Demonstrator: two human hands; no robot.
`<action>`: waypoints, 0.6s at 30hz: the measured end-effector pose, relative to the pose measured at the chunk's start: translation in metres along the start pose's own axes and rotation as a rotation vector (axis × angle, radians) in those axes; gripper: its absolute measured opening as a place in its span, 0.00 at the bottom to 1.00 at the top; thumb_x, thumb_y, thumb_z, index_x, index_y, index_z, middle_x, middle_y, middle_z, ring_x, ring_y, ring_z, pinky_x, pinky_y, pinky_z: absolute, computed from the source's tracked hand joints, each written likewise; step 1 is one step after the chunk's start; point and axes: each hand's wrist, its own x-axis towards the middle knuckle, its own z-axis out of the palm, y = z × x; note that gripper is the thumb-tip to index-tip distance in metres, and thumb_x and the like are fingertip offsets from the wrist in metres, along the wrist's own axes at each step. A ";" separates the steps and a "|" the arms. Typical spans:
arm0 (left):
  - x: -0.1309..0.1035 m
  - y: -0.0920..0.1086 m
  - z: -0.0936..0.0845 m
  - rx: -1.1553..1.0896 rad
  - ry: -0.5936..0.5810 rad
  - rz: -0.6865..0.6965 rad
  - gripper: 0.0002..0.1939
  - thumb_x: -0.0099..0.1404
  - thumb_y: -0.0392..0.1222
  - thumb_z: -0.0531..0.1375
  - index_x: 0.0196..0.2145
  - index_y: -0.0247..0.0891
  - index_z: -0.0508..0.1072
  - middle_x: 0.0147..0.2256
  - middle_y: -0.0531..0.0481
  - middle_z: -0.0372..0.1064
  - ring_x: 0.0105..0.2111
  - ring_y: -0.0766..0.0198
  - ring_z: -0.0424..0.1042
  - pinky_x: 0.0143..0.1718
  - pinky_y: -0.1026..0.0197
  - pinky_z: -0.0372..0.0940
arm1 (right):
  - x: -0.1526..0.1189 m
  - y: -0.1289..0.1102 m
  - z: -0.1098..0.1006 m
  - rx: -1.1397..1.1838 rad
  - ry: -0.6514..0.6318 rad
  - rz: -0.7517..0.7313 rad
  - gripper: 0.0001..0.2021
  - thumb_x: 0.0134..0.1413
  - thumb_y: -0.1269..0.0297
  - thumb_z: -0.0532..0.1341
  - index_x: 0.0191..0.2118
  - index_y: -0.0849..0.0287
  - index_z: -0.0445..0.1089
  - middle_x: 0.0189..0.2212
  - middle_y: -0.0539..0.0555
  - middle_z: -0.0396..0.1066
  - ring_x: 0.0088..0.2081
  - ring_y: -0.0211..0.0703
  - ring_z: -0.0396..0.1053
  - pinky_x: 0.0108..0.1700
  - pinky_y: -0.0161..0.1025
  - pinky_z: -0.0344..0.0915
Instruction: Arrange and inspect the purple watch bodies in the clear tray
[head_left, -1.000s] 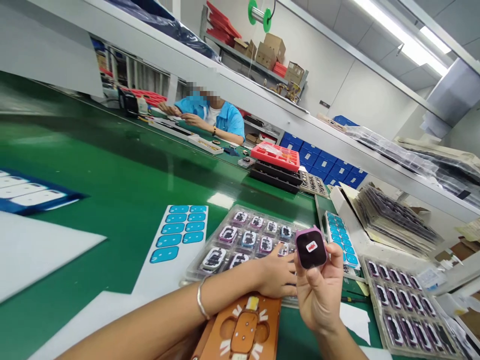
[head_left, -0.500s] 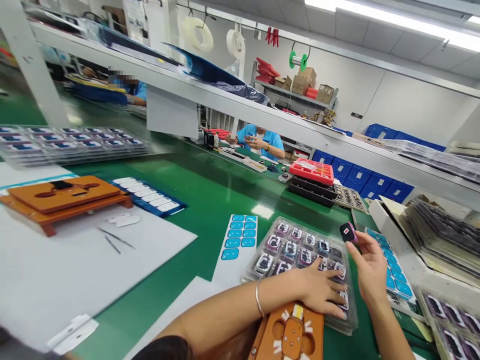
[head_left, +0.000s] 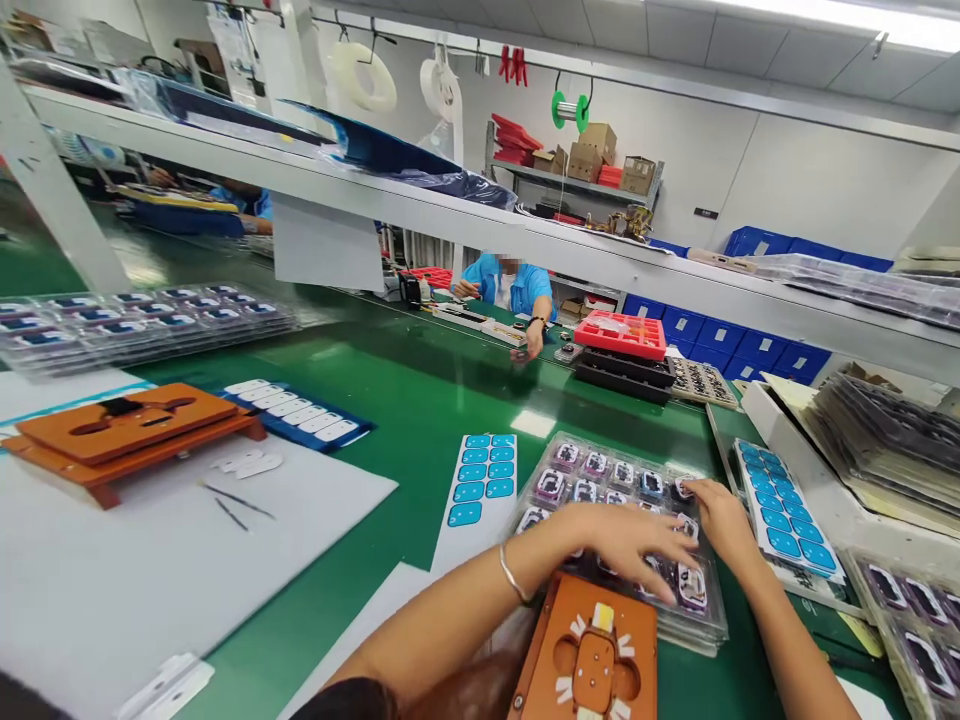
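Green bench, both hands, left hand (head_left: 630, 540) and right hand (head_left: 712, 515), spread flat on clear tray (head_left: 559, 455).

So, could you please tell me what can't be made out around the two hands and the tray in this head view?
- Right hand: its fingertips lie at the clear blister tray's far corner; whether they grip anything is hidden.
- Left hand: spread flat, it covers several tray pockets.
- Orange jig: cut off by the bottom edge.
- Blue label sheet: any print is too small to read.
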 end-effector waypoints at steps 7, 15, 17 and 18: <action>-0.048 -0.070 -0.116 -0.094 0.938 -0.528 0.17 0.70 0.50 0.58 0.46 0.33 0.71 0.41 0.46 0.71 0.37 0.63 0.72 0.39 0.56 0.71 | -0.001 -0.010 -0.008 -0.068 -0.042 0.003 0.18 0.60 0.73 0.49 0.47 0.58 0.74 0.46 0.58 0.75 0.49 0.51 0.70 0.50 0.48 0.69; -0.035 -0.136 -0.119 0.336 0.812 -0.800 0.16 0.69 0.45 0.59 0.51 0.35 0.70 0.52 0.43 0.67 0.50 0.56 0.69 0.51 0.47 0.67 | 0.006 -0.030 -0.022 -0.111 -0.105 0.014 0.15 0.62 0.74 0.51 0.45 0.58 0.74 0.45 0.58 0.75 0.48 0.52 0.69 0.50 0.47 0.68; -0.017 -0.136 -0.119 0.475 0.688 -0.803 0.17 0.69 0.46 0.59 0.51 0.34 0.70 0.52 0.42 0.67 0.51 0.55 0.69 0.53 0.46 0.66 | 0.010 -0.038 -0.026 -0.136 -0.121 0.030 0.14 0.61 0.75 0.52 0.43 0.59 0.75 0.43 0.58 0.75 0.47 0.52 0.70 0.49 0.47 0.68; -0.010 -0.132 -0.119 0.550 0.630 -0.799 0.17 0.69 0.47 0.59 0.51 0.34 0.70 0.51 0.42 0.68 0.50 0.55 0.69 0.53 0.46 0.65 | 0.011 -0.042 -0.028 -0.151 -0.130 0.043 0.13 0.61 0.75 0.53 0.41 0.60 0.75 0.42 0.59 0.76 0.45 0.51 0.70 0.48 0.46 0.68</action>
